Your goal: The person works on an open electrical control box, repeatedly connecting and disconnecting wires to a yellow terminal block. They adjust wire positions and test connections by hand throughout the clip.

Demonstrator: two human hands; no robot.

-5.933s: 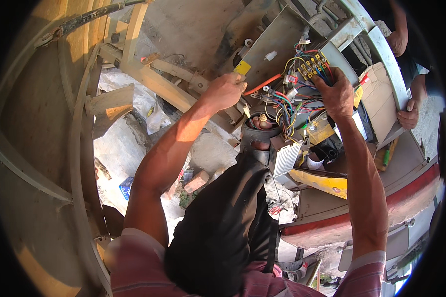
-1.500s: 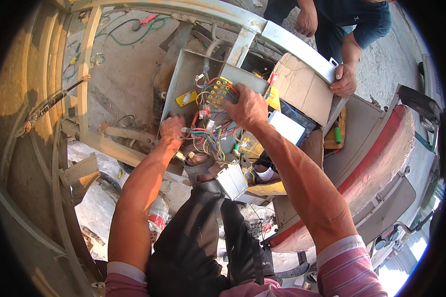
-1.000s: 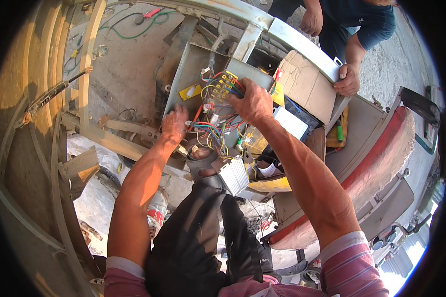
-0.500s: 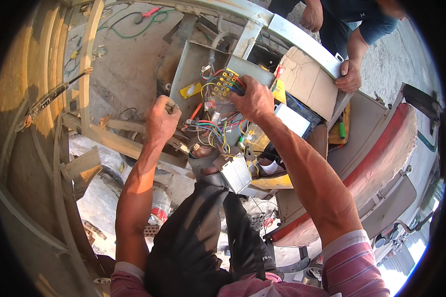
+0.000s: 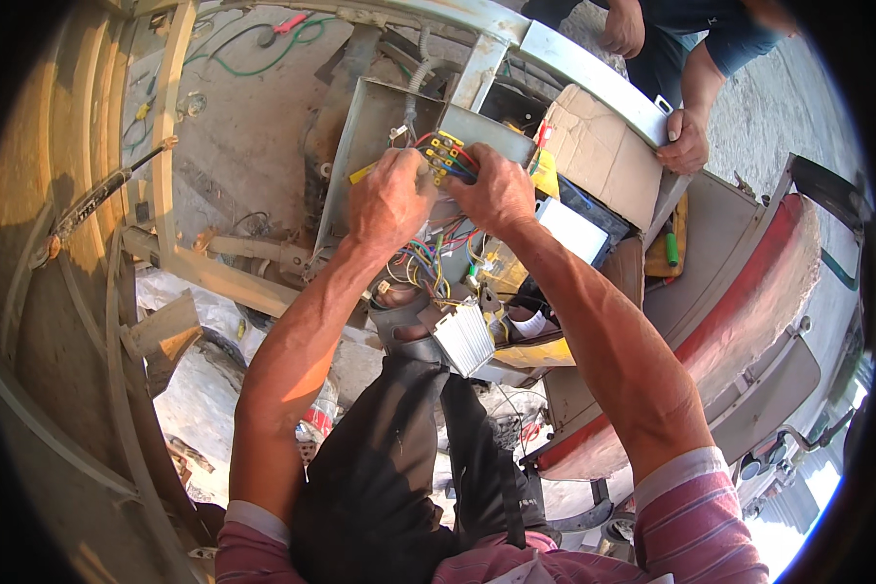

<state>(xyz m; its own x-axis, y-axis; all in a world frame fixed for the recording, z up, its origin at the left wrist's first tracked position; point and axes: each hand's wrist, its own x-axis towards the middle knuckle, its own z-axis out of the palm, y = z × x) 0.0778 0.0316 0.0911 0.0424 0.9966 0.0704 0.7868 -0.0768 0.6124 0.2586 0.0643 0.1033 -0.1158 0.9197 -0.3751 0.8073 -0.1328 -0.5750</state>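
Observation:
A yellow terminal block (image 5: 446, 148) with several coloured wires sits over an open grey metal box (image 5: 357, 131). My right hand (image 5: 498, 195) grips the block's right side, where red, green and blue wires run under the fingers. At its left edge is my left hand (image 5: 389, 198), fingers curled together; what they pinch, if anything, is hidden. Just below both hands lies a tangle of coloured wires (image 5: 436, 255). A silver finned metal box (image 5: 464, 339) rests near my knees, below the wires.
To the right stand an opened cardboard box (image 5: 599, 146) and a white box-shaped thing (image 5: 572, 234). A co-worker's hand (image 5: 686, 143) rests on the silver frame rail (image 5: 594, 73). Wooden-looking frame bars (image 5: 170, 127) rise at left; a green-handled tool (image 5: 672, 250) lies right.
My left hand has moved right and up, from beside the grey box to the terminal block's left edge. My right hand stays on the block.

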